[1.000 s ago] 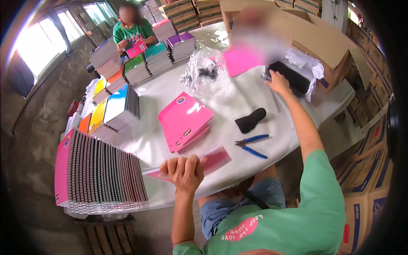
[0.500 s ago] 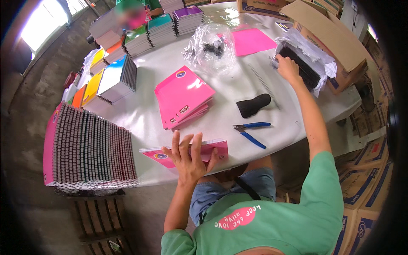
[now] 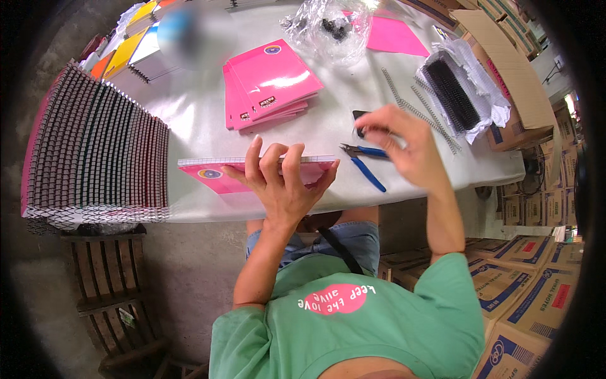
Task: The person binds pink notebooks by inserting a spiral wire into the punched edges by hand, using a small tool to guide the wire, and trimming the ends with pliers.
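A pink-covered notebook (image 3: 214, 180) stands on its long edge at the table's front, loose pages upward. My left hand (image 3: 281, 183) is closed on it, fingers over the top and thumb to the right. My right hand (image 3: 407, 142), slightly blurred, curls its fingers around a black pad (image 3: 360, 115), which it mostly hides. Just below lie blue-handled cutting pliers (image 3: 363, 165), partly covered by that hand. Spiral wire coils (image 3: 432, 114) lie to its right, and another coil (image 3: 392, 88) farther away. A stack of pink notebooks (image 3: 271, 82) lies beyond my left hand.
Many spiral-bound notebooks (image 3: 101, 145) stand stacked at the left edge. At the right, an open cardboard box (image 3: 505, 69) stands near paper-wrapped black coils (image 3: 451, 95). A clear plastic bag (image 3: 338, 38) and a pink sheet (image 3: 398, 35) are at the back. Cartons (image 3: 524, 278) fill the floor at right.
My right hand has come from the wrapped coils back to the black pad. More coils now lie on the table. The view has shifted; my left hand keeps its notebook.
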{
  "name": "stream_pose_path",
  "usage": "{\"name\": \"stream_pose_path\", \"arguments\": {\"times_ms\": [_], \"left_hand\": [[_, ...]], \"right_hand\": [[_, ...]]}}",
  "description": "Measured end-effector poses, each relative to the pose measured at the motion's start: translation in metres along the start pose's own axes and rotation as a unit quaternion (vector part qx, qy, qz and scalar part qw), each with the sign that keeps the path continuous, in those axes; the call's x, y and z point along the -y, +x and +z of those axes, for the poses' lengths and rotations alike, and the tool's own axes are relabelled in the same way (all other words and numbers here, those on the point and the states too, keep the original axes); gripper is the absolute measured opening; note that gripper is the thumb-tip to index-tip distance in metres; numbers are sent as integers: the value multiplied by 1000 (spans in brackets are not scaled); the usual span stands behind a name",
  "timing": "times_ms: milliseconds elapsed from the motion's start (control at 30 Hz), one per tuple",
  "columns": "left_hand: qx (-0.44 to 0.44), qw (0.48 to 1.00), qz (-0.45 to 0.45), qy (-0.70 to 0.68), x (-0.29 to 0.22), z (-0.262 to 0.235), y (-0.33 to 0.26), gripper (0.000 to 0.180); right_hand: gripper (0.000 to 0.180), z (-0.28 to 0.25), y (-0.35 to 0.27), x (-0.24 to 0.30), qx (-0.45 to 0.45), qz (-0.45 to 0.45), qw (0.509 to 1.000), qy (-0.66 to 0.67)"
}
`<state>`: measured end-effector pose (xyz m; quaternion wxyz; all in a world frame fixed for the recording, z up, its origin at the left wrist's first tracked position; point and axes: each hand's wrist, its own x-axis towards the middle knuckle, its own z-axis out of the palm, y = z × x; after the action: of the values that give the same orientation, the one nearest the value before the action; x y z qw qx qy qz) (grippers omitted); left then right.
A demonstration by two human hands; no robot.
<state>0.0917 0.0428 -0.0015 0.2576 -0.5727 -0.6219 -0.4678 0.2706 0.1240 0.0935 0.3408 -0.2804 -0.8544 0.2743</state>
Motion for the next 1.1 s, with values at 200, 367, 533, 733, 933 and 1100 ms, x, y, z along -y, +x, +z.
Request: {"name": "stream_pose_path", "arguments": {"times_ms": [200, 367, 533, 733, 933, 1100], "left_hand": [[3, 1000, 8, -3, -1, 0, 1, 54], [24, 1000, -1, 13, -4, -3, 2, 61], [56, 998, -1, 19, -8, -5, 9, 67], [85, 994, 3, 69, -11, -10, 12, 66], [138, 979, 22, 150, -11, -20, 14, 78], [68, 993, 54, 84, 24, -34, 24, 66]], "right_hand": [[22, 23, -11, 7, -42, -7, 998, 43], [21, 26, -10, 5, 28, -18, 995, 93], [19, 23, -12, 6, 41, 24, 992, 115], [19, 20, -13, -2, 138, 97, 965, 203], [26, 20, -9, 26, 103, 126, 984, 74], [35, 20, -20, 14, 50, -40, 998, -25]]}}
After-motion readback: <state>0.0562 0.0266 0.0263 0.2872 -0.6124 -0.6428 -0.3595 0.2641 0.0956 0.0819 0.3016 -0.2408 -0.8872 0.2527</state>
